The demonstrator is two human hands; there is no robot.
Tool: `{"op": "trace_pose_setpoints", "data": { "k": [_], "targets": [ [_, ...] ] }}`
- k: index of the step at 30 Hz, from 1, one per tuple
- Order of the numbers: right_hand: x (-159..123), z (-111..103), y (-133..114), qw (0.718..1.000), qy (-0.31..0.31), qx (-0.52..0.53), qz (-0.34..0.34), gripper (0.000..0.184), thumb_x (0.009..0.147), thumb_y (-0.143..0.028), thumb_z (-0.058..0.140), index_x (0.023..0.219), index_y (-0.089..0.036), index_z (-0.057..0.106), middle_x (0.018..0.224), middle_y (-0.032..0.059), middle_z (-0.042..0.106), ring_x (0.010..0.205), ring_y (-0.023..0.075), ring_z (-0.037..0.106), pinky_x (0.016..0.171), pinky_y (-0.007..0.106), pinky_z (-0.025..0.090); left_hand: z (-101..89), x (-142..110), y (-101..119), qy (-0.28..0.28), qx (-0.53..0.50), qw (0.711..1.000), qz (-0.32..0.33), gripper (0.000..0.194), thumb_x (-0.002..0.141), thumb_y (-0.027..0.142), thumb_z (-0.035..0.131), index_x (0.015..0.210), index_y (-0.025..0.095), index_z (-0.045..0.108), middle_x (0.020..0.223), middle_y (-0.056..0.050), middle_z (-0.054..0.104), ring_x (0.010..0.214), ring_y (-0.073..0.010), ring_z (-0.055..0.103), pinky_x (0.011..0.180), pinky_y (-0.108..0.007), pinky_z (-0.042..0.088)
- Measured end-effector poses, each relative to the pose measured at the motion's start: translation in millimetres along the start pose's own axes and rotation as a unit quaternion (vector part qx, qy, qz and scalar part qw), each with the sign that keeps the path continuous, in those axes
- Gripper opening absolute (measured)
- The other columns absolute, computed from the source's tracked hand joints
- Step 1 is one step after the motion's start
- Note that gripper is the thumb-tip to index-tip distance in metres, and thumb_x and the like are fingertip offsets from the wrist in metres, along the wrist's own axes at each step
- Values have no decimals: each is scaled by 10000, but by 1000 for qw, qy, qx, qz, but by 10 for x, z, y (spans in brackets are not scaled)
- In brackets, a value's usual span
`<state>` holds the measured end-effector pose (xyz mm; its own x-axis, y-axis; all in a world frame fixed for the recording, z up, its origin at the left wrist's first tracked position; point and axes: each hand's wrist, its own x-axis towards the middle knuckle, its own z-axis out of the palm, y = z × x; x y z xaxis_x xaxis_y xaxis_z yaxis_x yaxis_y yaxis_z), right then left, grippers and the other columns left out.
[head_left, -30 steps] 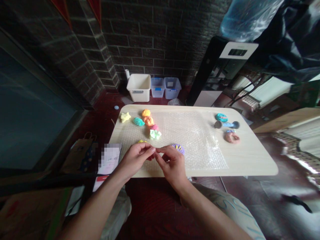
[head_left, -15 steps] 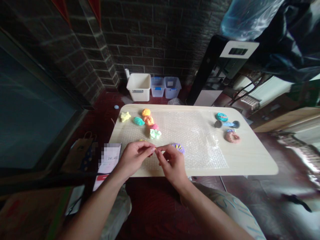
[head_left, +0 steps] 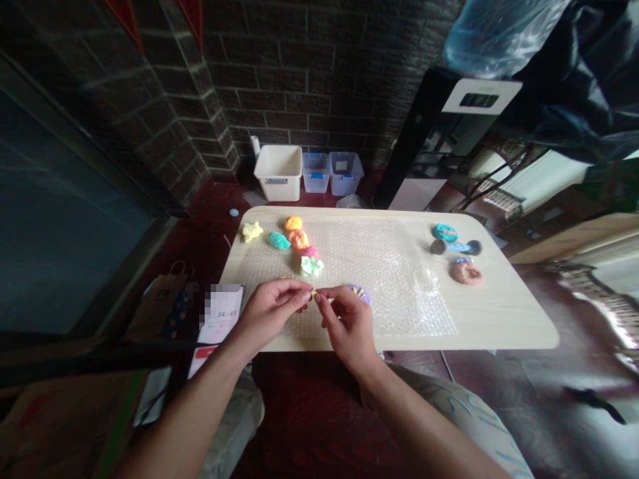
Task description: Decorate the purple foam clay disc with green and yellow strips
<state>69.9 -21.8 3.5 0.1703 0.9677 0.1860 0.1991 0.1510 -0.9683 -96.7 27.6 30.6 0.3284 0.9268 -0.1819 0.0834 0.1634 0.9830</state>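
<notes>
A tiny yellow piece of modelling clay [head_left: 313, 293] is pinched between the fingertips of both hands, above the near part of the table. My left hand [head_left: 274, 307] closes on it from the left, thumb against fingers. From the right, my right hand [head_left: 348, 322] meets it in a similar pinch. Just behind the right hand lies a purple clay piece [head_left: 361, 293] with yellow strips on top, partly covered by the fingers. Another bit of yellow barely shows behind the left hand. Under the hands, bubble wrap [head_left: 372, 259] covers the table's middle.
On the table [head_left: 519, 326], several clay lumps sit left, including a yellow star-like one [head_left: 252, 231], a teal one [head_left: 278, 241] and a pale green one [head_left: 311, 266]. At right are a blue-grey dumbbell shape [head_left: 456, 247], a teal disc [head_left: 445, 232] and a brown ring [head_left: 467, 272]. Bins [head_left: 278, 173] stand behind.
The fingertips have parted slightly, and more of the yellow clay shows between them. My right hand has shifted a little to the right. The lumps on the table stay put.
</notes>
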Motion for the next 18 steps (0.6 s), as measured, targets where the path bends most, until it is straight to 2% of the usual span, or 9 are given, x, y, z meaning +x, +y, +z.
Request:
{"op": "trace_pose_setpoints", "data": {
  "k": [5,8,12,18],
  "targets": [
    [-24,11,10,1000,-10,-23,-13,177,990,-329,684,943,-189,781,812,58,767,533,120,603,454,227,435,-22,1,-13,-29,38,999,13,262,881,421,785,926,164,808,920,-77,803,895,-231,725,843,-329,568],
    [-70,51,19,999,-23,-30,-12,137,970,-296,697,992,-181,768,861,63,774,528,109,593,465,223,443,-54,11,-29,-8,46,999,8,240,889,410,767,888,170,771,877,-53,777,858,-215,714,800,-303,556],
    [-126,132,23,998,-52,-10,14,203,982,-328,681,1079,-164,749,913,73,783,510,96,600,462,216,464,-94,32,-56,29,64,997,29,214,909,382,722,823,187,700,784,-13,720,777,-184,682,732,-271,529],
    [-91,149,13,984,-55,132,109,390,938,-533,736,1061,-168,795,900,77,805,463,96,629,413,201,480,-103,37,-40,-50,68,996,12,237,915,405,724,841,179,729,834,-34,743,841,-202,692,791,-286,527]
  ]
}}
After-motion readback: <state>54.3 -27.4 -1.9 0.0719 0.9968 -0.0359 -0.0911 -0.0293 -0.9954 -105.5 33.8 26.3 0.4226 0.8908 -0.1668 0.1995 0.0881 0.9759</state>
